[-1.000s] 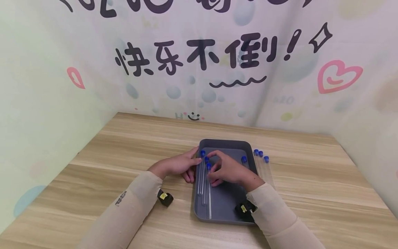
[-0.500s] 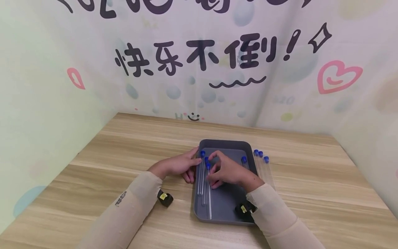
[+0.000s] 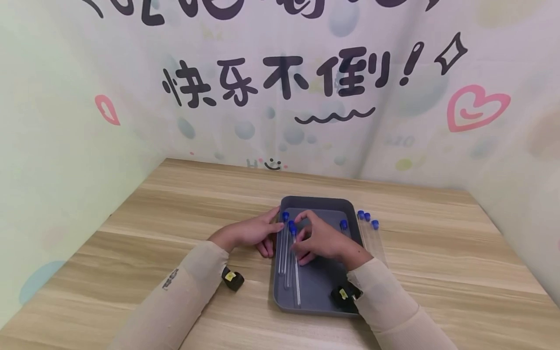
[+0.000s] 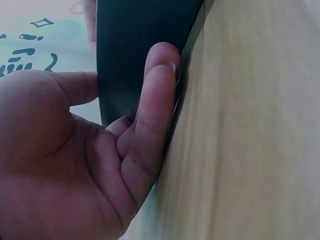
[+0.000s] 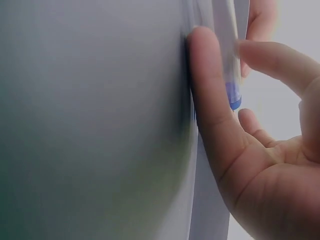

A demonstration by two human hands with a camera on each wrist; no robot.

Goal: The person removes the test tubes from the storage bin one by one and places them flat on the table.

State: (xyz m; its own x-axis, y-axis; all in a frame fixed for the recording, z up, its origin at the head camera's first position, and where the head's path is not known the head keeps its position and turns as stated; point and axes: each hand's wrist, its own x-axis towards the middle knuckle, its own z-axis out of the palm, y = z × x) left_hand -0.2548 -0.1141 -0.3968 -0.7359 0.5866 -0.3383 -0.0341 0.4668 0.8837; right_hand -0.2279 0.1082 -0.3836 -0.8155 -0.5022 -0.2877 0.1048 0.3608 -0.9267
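A pale printed fabric backdrop (image 3: 262, 141) hangs behind a light wood-grain tabletop (image 3: 210, 194), loosely creased right of centre. It bears 4 complete black Chinese characters (image 3: 286, 78), an exclamation mark (image 3: 412, 61) and a 4-pointed star (image 3: 451, 53); another row is cropped above. Below are a wavy line (image 3: 334, 117), grey-blue bubbles (image 3: 293, 134) and a small smiley face (image 3: 272, 167); a pink heart (image 3: 471, 115) sits rightward. Pale side walls (image 3: 65, 146) flank the tabletop under soft light.

Printed cloth (image 3: 236, 146) behind a wooden table (image 3: 100, 277)
Black lettering (image 3: 286, 80) sits above a wavy line (image 3: 335, 115), a pink heart (image 3: 478, 108) to the right.
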